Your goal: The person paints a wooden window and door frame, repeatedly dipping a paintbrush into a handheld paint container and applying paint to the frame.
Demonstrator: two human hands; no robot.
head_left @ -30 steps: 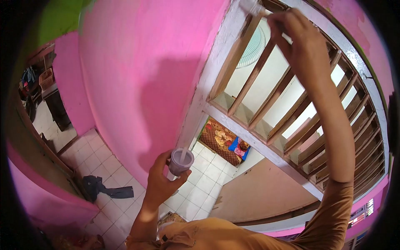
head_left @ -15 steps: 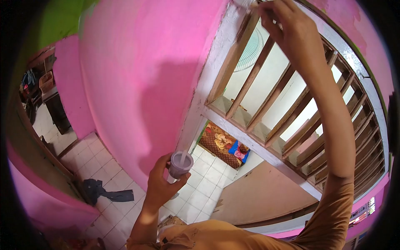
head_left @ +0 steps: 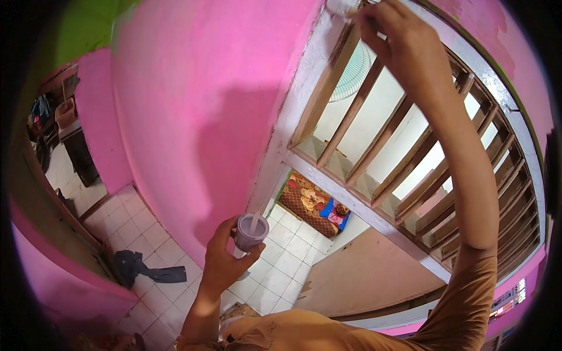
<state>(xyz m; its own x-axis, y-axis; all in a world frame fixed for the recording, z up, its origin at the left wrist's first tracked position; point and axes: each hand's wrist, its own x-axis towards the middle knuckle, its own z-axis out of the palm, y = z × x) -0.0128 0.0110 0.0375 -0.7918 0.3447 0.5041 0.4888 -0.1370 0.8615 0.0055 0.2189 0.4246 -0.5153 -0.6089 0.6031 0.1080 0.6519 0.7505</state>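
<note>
My left hand (head_left: 227,260) is wrapped round a small cup (head_left: 252,233) of greyish paint, with a pale stick standing in it. Raised at the top, my right hand (head_left: 401,41) pinches the handle of a paintbrush (head_left: 341,7). The brush's pale head lies against the upper part of the white-painted frame post (head_left: 316,52). Right of that post, wooden slats (head_left: 383,137) fill the opening, and my right forearm passes in front of them.
A pink wall (head_left: 205,88) rises left of the post. Dark cloth (head_left: 149,269) lies on the tiled floor (head_left: 155,240). Through the doorway show a patterned mat (head_left: 304,199) and a blue pillow (head_left: 335,214). A fan (head_left: 351,73) is behind the slats.
My right hand has moved up and left with the brush along the top of the frame. My left hand still holds the cup, shifted only slightly.
</note>
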